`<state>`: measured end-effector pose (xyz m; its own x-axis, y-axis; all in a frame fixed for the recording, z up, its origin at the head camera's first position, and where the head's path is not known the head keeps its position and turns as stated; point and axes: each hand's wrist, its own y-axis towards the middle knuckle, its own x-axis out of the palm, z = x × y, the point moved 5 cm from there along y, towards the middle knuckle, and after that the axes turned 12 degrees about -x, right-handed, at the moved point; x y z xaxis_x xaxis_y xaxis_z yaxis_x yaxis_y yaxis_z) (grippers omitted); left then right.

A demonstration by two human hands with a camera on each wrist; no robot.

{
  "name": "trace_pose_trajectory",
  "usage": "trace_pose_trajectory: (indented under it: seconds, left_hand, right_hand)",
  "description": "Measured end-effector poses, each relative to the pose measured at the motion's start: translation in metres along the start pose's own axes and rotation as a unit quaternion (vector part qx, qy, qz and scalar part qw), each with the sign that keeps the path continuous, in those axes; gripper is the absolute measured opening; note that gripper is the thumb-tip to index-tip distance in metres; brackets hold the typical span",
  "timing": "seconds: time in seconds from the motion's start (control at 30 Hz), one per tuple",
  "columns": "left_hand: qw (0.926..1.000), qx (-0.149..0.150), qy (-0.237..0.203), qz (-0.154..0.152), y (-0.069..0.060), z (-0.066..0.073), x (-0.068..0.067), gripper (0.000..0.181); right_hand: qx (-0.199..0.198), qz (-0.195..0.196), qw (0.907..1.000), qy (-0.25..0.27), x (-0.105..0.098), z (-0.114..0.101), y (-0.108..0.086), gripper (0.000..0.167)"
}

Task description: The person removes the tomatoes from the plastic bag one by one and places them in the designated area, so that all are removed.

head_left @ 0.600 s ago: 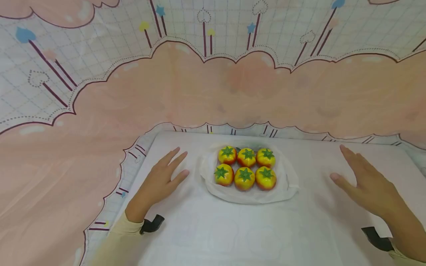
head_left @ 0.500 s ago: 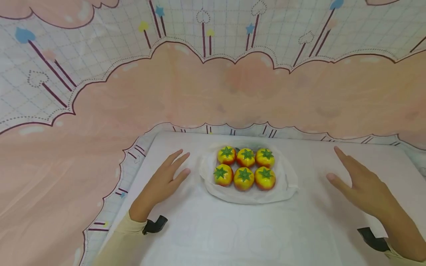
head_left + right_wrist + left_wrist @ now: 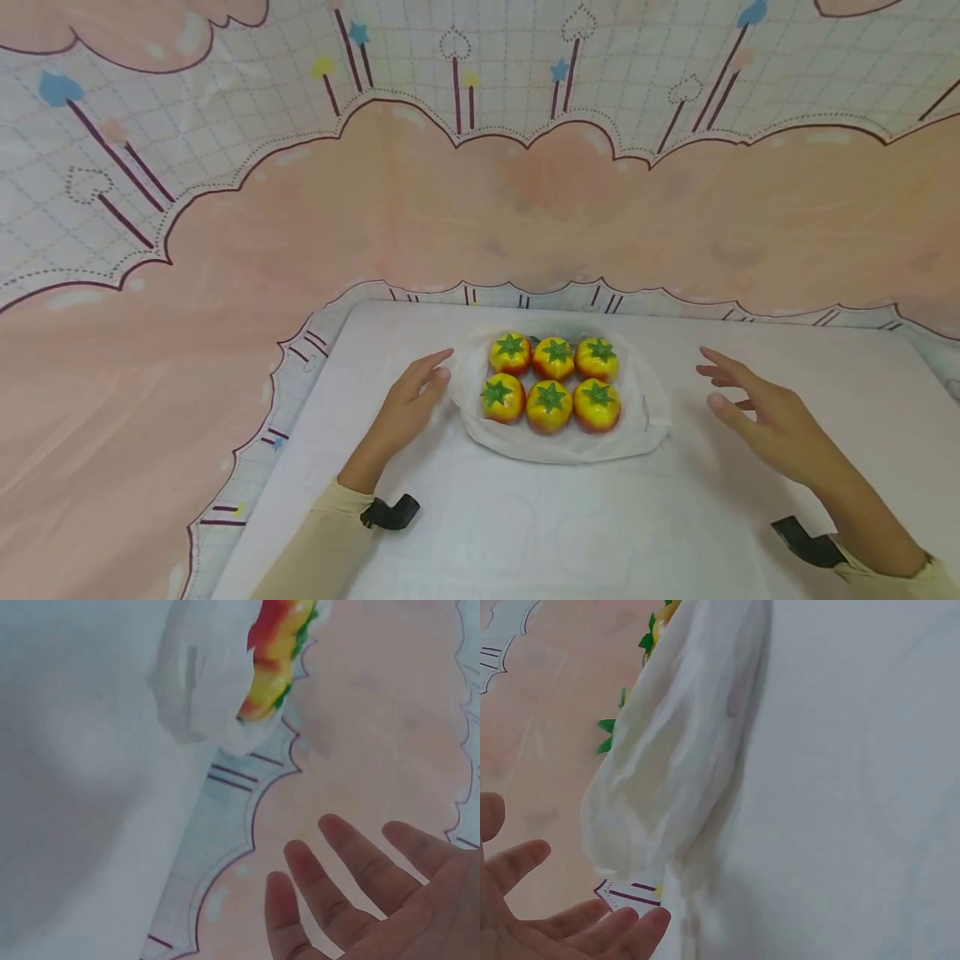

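Left wrist view: the fruits (image 3: 662, 624) are mostly hidden behind the white wrapping (image 3: 667, 750), bar green leaves and slivers of yellow; wrapping runs out of frame at top. Left hand (image 3: 514, 936) cropped by left and bottom edges. Right wrist view: right hand (image 3: 409, 919) cropped at right and bottom; fruits cut off above. Head view: left sleeve (image 3: 322, 537) and table (image 3: 562, 542) cut by lower edge.

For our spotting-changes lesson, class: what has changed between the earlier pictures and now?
The bare left hand moved rightward and the bare right hand leftward, both nearer the soft white wrapping. Nothing was gripped or released. The wrapping and its six round yellow-red fruits with green star-shaped tops stayed put.
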<state>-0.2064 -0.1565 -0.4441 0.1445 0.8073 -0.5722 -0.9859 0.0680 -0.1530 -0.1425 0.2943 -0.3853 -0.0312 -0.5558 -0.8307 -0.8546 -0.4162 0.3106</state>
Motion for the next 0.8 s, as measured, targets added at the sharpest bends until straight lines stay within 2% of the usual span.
trace_pose_trajectory:
  seconds: [0.23, 0.5, 0.8]
  left_hand:
    - [0.9992, -0.023, -0.029, -0.013, 0.004, -0.002, 0.015, 0.05]
    - [0.9974, -0.047, -0.052, -0.014, 0.012, -0.006, 0.025, 0.048]
    - [0.9947, -0.059, -0.084, -0.012, 0.024, -0.009, 0.028, 0.046]
  right_hand:
    - [0.027, -0.02, 0.9987, 0.037, 0.015, -0.003, 0.01, 0.058]
    - [0.062, -0.052, 0.9931, 0.085, 0.035, -0.007, 0.024, 0.058]
    - [0.053, -0.057, 0.9902, 0.116, 0.054, -0.009, 0.034, 0.053]
